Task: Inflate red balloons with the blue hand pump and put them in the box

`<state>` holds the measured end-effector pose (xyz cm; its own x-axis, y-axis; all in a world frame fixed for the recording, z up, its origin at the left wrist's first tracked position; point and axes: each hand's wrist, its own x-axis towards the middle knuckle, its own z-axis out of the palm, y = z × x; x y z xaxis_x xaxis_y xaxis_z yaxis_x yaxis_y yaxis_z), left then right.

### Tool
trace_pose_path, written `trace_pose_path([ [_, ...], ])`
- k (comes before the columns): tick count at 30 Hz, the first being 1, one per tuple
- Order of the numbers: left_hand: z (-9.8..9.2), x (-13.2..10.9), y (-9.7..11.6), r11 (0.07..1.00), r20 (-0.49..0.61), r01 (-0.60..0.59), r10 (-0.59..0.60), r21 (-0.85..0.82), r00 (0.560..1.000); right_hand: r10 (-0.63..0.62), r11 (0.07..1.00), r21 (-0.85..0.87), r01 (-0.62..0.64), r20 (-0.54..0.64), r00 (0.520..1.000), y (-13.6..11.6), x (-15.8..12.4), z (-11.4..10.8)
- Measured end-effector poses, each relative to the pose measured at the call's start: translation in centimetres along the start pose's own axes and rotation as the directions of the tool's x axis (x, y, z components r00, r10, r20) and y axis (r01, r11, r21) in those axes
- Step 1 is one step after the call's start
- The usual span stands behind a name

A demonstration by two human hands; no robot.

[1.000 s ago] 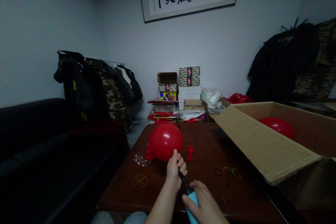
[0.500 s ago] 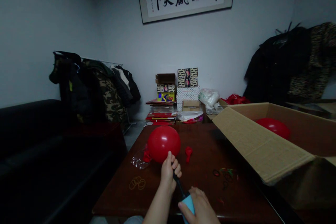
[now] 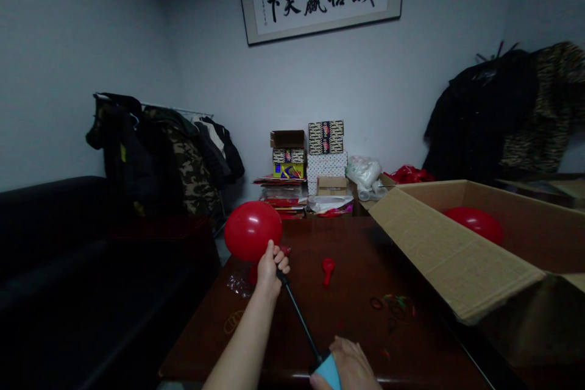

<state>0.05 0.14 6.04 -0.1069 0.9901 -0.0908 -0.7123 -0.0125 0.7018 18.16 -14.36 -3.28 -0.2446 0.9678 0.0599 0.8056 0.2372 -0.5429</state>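
Note:
A round, inflated red balloon sits just above my left hand. My left fingers are wrapped round the black nozzle end of a hand pump, by the balloon's neck. The pump's thin rod runs down to its blue body, which my right hand grips near the table's front edge. One flat red balloon lies on the dark table. Behind my left wrist are more red balloon pieces beside a clear plastic wrapper.
On the right stands an open cardboard box with a red balloon inside. Rubber bands lie at the left, with small coloured bands at the right. Stacked boxes stand behind the table; a black sofa is left.
My left hand, with the balloon and nozzle, has moved left and up. The pump's rod now shows much longer between my hands. My right hand has stayed nearly in place.

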Motion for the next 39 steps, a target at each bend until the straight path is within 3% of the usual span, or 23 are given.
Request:
trace_pose_path([
  [10, 1.3, 0.8, -1.1, 0.997, 0.061, 0.065, -0.063, -0.044, 0.996, -0.047, 0.996, 0.073, 0.053, -0.078, 0.996, 1.2, 0.2, 0.2],
  [18, 1.6, -1.1, -2.6, 0.995, 0.083, 0.102, -0.102, -0.002, 0.991, -0.069, 0.986, 0.146, 0.083, -0.094, 0.993, 0.8, 0.6, 0.5],
  [25, 1.5, -3.6, -5.4, 0.989, 0.102, 0.146, -0.147, 0.016, 0.984, -0.066, 0.991, 0.115, 0.060, 0.046, 0.997, -0.1, 1.2, -1.4],
  [32, 2.1, -5.9, -7.1, 0.977, 0.139, 0.195, -0.205, 0.082, 0.969, -0.065, 0.982, 0.172, 0.072, -0.049, 0.997, -1.5, 1.7, -3.1],
  [39, 1.8, -6.1, -7.2, 0.980, 0.098, 0.170, -0.180, 0.103, 0.979, -0.074, 0.989, 0.122, 0.080, -0.058, 0.996, -1.4, 1.6, -2.4],
])
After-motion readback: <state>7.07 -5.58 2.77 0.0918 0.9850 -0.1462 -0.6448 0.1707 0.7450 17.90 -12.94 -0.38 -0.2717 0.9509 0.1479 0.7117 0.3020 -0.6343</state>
